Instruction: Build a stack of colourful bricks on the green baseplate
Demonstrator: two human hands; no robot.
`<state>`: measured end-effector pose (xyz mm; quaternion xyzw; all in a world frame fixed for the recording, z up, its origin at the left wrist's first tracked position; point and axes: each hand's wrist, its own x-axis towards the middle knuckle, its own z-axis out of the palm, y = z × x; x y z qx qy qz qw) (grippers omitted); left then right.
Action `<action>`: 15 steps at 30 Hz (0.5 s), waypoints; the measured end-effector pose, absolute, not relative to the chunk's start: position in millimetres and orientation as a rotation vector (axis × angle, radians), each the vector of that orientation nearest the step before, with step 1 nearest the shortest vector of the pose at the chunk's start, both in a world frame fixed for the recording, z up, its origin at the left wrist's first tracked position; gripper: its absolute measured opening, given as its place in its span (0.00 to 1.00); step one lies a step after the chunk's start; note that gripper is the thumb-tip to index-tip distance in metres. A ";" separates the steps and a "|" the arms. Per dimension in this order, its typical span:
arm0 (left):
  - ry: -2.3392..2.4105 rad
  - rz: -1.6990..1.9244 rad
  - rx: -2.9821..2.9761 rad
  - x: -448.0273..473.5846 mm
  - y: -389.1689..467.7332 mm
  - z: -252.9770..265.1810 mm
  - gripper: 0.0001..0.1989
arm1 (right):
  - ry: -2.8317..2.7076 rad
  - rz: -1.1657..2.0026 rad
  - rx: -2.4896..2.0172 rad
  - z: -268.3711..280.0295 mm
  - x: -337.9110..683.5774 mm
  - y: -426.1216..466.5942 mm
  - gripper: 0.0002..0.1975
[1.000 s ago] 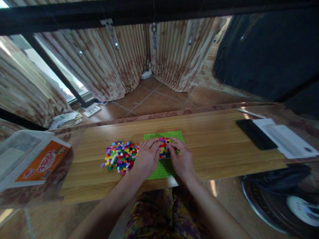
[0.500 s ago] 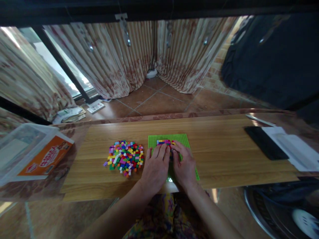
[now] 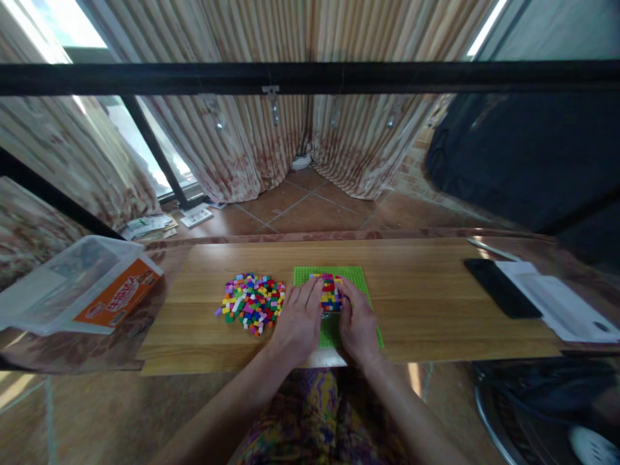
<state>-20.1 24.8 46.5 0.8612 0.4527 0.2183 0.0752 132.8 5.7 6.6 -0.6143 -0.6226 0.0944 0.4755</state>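
Wood-grained tabletop (image 3: 436, 297); left hand (image 3: 298, 323), right hand (image 3: 359, 323) flanking blocky bricks (image 3: 331, 299), studded baseplate (image 3: 330, 332) beneath.

Lit by daylight from the window (image 3: 77, 26) beyond the counter's (image 3: 436, 290) far left corner, burnt out to white there and paling the striped curtains (image 3: 232, 148). Dimmer elsewhere, sinking close to black past the far right corner, in the dark blue cloth (image 3: 508, 148). Softly shadowed on the green baseplate (image 3: 303, 274) between left hand (image 3: 298, 323) and right hand (image 3: 358, 316). Streaked with bright light on the tiled floor (image 3: 121, 400) below the near edge. Stretched toward the borders, notably at the clear plastic box (image 3: 97, 271) past the left edge. Soft throughout, too blurred to read the orange label (image 3: 119, 294) fully or separate the smallest bricks (image 3: 254, 300).
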 end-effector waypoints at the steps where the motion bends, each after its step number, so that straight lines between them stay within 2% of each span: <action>1: 1.392 0.719 2.548 -29.3 23.5 47.3 0.26 | -1.487 0.248 -1.498 6.7 133.3 2.9 0.19; 7: 1.775 1.041 2.273 -117.6 12.7 33.6 0.26 | -1.361 0.270 -1.501 13.2 129.4 -23.5 0.17; 15: 2.107 1.008 2.030 -191.5 -9.9 -0.9 0.21 | -1.740 0.375 -1.312 20.7 76.8 -51.1 0.11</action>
